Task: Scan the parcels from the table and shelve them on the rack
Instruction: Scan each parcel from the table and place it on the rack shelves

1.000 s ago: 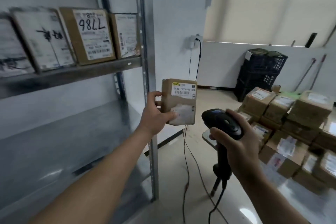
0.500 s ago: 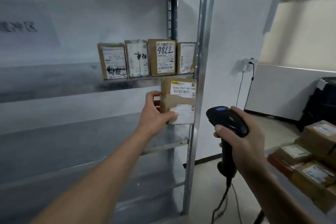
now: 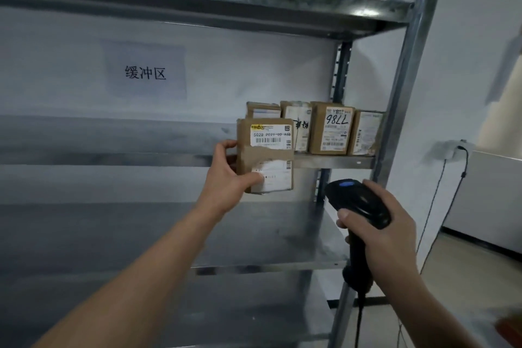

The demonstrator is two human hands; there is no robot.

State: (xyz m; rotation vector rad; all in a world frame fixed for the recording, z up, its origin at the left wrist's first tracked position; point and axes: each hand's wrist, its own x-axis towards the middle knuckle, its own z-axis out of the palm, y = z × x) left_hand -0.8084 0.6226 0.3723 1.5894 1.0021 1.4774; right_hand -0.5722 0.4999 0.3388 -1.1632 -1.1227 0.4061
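The held parcel (image 3: 265,155) is a flat brown box, long axis upright, labels facing me. It hangs in front of the middle shelf (image 3: 333,161), with its lower half below the shelf's front lip. My left hand (image 3: 226,175) grips it from 8 o'clock, thumb pressed on the lower label and fingers curled round the left edge, so the box stands at 2 o'clock from the palm.

Behind its upper half, toward 1 o'clock, is the row of shelved parcels (image 3: 330,128). The four stand upright side by side, ending near the right post (image 3: 411,65). The held box overlaps the leftmost one in my view, and I cannot tell whether they touch. Bare shelf extends at 9 o'clock from that row.

I judge the coming move to be a lift toward 12 o'clock, then a push inward beside the row. The left hand is the nearer one. My right hand (image 3: 387,232), at 4 o'clock and well apart, is wrapped round the scanner (image 3: 357,203).
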